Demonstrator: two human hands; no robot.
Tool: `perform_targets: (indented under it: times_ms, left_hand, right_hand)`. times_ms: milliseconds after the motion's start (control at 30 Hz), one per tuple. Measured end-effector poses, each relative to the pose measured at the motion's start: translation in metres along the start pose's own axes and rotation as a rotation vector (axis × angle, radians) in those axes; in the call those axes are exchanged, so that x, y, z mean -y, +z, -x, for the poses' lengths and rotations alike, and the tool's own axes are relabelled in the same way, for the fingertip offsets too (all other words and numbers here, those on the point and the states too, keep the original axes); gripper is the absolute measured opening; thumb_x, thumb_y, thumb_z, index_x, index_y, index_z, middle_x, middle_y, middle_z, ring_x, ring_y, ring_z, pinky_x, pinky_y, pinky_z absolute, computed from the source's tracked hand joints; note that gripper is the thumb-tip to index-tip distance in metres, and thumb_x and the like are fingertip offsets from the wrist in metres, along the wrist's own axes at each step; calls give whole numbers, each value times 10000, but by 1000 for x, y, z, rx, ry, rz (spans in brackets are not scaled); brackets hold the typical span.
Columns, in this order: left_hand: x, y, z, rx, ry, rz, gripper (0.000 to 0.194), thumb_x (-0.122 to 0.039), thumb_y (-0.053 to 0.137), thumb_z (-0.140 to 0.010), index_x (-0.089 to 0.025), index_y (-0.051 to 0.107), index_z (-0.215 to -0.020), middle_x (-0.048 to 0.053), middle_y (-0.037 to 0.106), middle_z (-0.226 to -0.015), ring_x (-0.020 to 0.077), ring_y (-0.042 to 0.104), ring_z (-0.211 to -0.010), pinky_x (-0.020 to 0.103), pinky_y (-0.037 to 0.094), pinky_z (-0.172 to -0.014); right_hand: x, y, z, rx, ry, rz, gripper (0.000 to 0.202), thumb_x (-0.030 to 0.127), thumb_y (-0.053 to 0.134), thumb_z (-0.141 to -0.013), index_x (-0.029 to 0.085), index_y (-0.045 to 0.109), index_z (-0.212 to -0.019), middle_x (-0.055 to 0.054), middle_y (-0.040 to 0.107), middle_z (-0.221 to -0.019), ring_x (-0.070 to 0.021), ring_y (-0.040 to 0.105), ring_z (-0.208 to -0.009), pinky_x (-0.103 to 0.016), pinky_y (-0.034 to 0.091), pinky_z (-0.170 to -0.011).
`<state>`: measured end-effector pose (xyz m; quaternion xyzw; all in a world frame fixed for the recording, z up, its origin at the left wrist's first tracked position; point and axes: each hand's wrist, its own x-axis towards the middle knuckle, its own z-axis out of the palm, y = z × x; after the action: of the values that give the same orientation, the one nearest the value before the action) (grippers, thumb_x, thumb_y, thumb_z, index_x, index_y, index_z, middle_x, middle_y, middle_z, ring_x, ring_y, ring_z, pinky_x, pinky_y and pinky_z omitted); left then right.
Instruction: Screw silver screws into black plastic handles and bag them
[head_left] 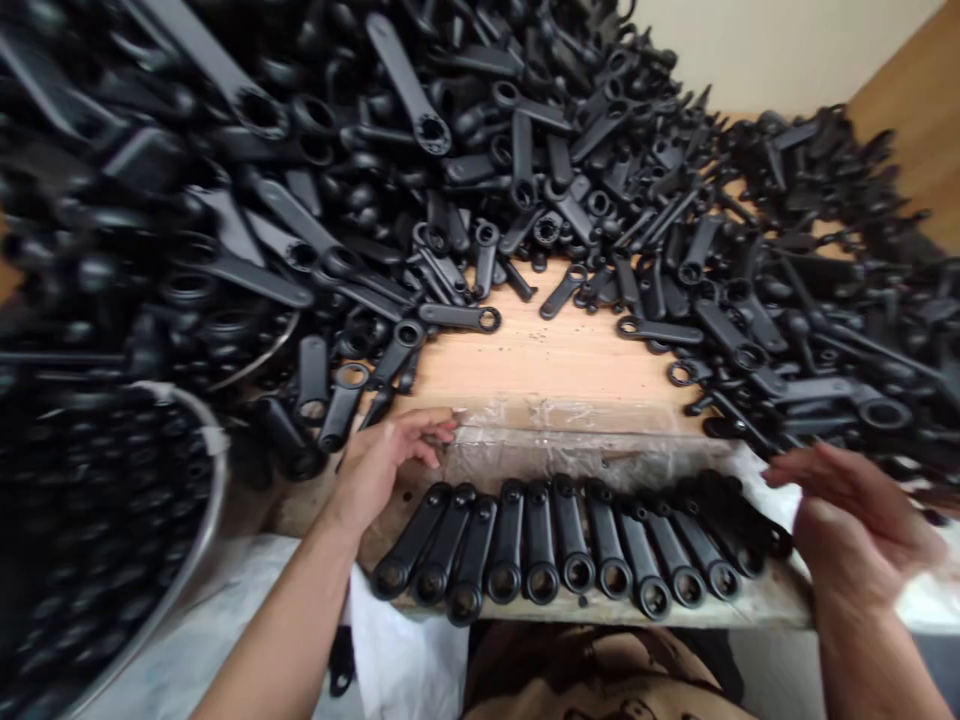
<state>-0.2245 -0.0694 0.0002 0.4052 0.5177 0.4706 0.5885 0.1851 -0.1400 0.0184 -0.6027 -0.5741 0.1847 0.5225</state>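
Observation:
A row of black ring-ended metal arms (541, 540), shaped like crank arms, lies side by side along the near edge of the bench. Each one's larger ring points towards me. At the right end of the row several arms (739, 520) overlap in a dark, blurred bunch. My left hand (386, 455) hovers by the upper left end of the row, fingers loosely apart and holding nothing. Beside the row's right end is my right hand (855, 510), somewhat blurred, its fingers apart with nothing visible in them. Clear plastic film (540, 440) lies behind and partly under the row.
Big heaps of similar black arms (517, 150) rise at the back and left, with another heap (825, 300) at right. A round metal-rimmed container (217, 470) full of small black parts stands at left. Bare wooden tabletop (540, 350) shows between the heaps.

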Motion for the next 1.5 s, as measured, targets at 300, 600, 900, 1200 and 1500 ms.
perform_targets:
  times_ms: [300,600,900,1200,1500]
  left_hand:
    - [-2,6,-2,-58,-32,25,421,-557,674,-609,-165,689,-760,107,699,-829,220,637,-703,274,481,-460]
    - [-6,10,-2,-76,-40,19,426,-549,722,-544,-158,661,-703,106,693,-789,210,627,-675,261,476,-448]
    - [-2,6,-4,-28,-34,-65,417,-482,665,-639,-91,668,-783,141,678,-893,192,616,-722,239,482,-481]
    - [-1,5,-4,11,17,-144,389,-454,651,-676,-105,684,-844,129,669,-936,163,600,-711,224,476,-506]
    - [5,0,-3,66,72,-250,343,-454,576,-751,-157,685,-882,68,681,-871,100,543,-539,236,453,-536]
  right_hand:
    - [47,13,19,616,-519,445,216,118,522,-771,198,658,-920,-94,543,-1191,-321,412,-1174,-496,416,-893]
    - [54,37,35,615,-474,639,219,167,464,-783,202,676,-828,-81,476,-1283,-362,303,-1228,-549,318,-947]
    - [50,41,36,586,-498,767,204,196,521,-752,203,672,-889,-73,477,-1292,-358,308,-1227,-534,291,-979]
    - [55,47,32,632,-613,799,201,113,507,-791,202,675,-855,-52,524,-1267,-339,287,-1259,-532,291,-998]
    - [37,53,34,697,-733,786,248,43,447,-792,153,647,-888,-62,508,-1294,-338,306,-1258,-569,265,-1030]
